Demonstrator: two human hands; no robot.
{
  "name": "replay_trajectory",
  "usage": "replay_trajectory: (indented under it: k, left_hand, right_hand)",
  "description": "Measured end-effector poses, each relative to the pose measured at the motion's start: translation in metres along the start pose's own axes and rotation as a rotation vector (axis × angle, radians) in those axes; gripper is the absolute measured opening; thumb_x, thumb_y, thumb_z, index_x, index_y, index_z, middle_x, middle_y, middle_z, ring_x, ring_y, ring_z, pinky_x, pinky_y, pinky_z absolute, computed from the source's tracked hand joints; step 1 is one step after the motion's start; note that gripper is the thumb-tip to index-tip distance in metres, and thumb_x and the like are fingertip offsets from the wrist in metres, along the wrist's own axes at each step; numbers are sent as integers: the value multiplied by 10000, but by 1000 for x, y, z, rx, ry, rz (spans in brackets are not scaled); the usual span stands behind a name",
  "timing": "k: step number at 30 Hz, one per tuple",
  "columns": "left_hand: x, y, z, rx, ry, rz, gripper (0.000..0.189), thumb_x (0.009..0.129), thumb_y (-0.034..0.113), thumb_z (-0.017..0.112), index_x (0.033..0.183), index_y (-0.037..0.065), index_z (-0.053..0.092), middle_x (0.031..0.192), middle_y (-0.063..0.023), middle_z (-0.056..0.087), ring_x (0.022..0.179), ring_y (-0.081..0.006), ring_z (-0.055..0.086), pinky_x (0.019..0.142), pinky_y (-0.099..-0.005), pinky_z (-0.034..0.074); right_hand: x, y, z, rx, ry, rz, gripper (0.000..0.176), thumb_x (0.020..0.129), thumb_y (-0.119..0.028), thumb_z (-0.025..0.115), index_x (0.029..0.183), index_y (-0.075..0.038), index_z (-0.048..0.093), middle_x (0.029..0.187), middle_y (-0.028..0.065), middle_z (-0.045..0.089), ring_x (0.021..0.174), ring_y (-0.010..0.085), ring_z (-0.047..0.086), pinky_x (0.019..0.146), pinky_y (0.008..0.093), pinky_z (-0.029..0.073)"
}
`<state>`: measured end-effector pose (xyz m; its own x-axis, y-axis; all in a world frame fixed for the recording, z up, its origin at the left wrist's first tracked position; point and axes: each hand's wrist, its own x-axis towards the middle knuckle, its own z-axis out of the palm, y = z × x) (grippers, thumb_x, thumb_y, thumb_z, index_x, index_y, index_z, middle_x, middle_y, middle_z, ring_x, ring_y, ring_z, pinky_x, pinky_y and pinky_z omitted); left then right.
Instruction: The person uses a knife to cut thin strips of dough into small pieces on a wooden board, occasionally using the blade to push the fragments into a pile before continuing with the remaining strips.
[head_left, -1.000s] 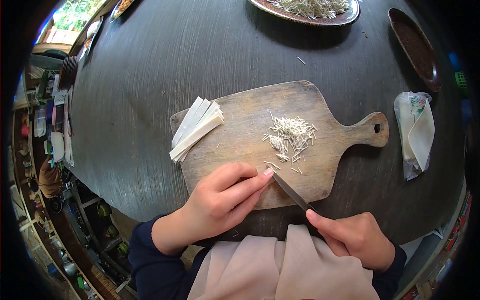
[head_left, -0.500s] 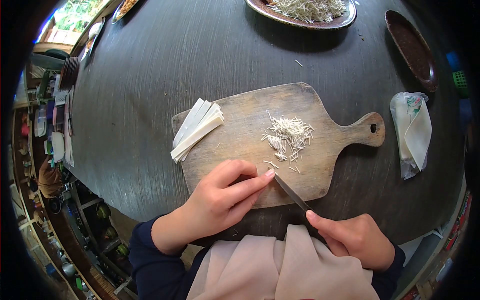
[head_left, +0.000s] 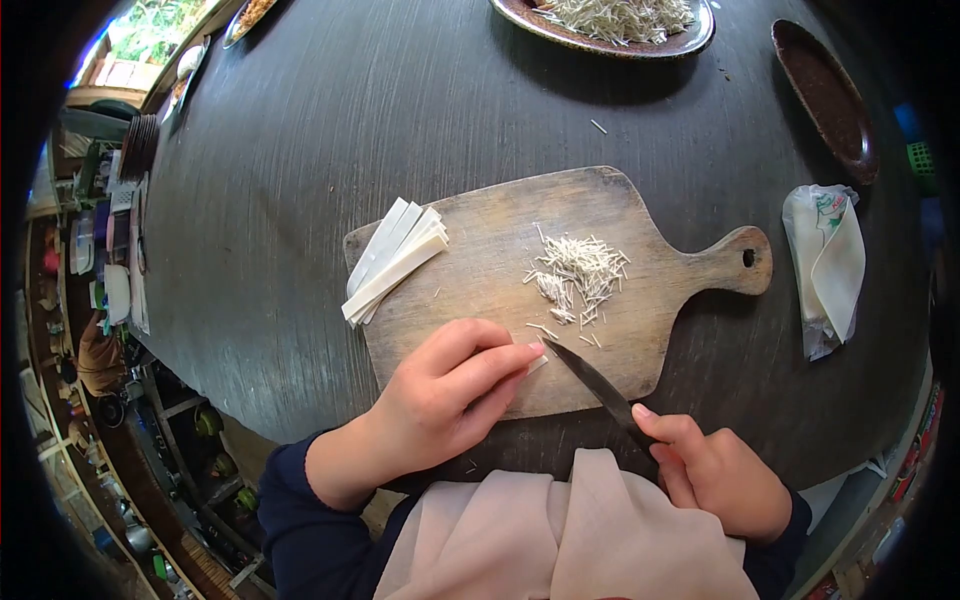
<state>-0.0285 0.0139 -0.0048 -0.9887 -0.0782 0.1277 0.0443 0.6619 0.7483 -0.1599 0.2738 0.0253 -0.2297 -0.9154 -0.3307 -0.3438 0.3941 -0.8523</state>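
Note:
A wooden cutting board (head_left: 500, 260) with a handle lies on the dark round table. My left hand (head_left: 440, 395) presses a white strip (head_left: 537, 364) flat on the board's near edge, fingers curled over it. In my right hand (head_left: 715, 475) is a dark-bladed knife (head_left: 595, 385), its tip beside my left fingertips. A pile of thin white shreds (head_left: 578, 275) sits mid-board. A stack of flat white strips (head_left: 392, 258) lies at the board's left end.
A plate of white shreds (head_left: 610, 25) stands at the table's far edge, a brown oval dish (head_left: 825, 95) to its right. A plastic packet of white sheets (head_left: 825, 265) lies right of the board's handle. Pink cloth (head_left: 560, 530) covers my lap.
My right hand has lifted and drawn the knife up, so the blade now stands more tilted with its tip at my left fingertips. A bit of white strip shows past my fingers.

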Motion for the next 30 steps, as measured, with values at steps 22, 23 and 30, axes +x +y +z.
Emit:
replay_trajectory:
  k: [22, 23, 30]
  left_hand:
    - [0, 4, -1, 92, -115, 70, 464, 744, -110, 701, 1177, 56, 703, 1040, -91, 557, 906, -214, 579, 743, -300, 504]
    - [-1, 4, -1, 92, -116, 70, 464, 744, -110, 701, 1177, 56, 703, 1040, -91, 557, 906, -214, 579, 743, -300, 504]
    - [-2, 2, 0, 48, -79, 55, 395, 755, -104, 710, 1122, 40, 704, 1031, -98, 590, 888, -217, 600, 731, -305, 504]
  right_hand:
    - [-2, -4, -6, -50, 4, 41, 524, 889, -8, 641, 1375, 2, 444, 630, 140, 612, 477, 284, 614, 444, 373, 486]
    - [-2, -4, -6, -50, 5, 42, 524, 889, -8, 641, 1375, 2, 444, 630, 140, 612, 477, 284, 614, 444, 373, 486]
    - [-3, -3, -8, -96, 71, -58, 584, 839, 24, 655, 1391, 11, 466, 610, 93, 603, 461, 224, 602, 430, 343, 466]
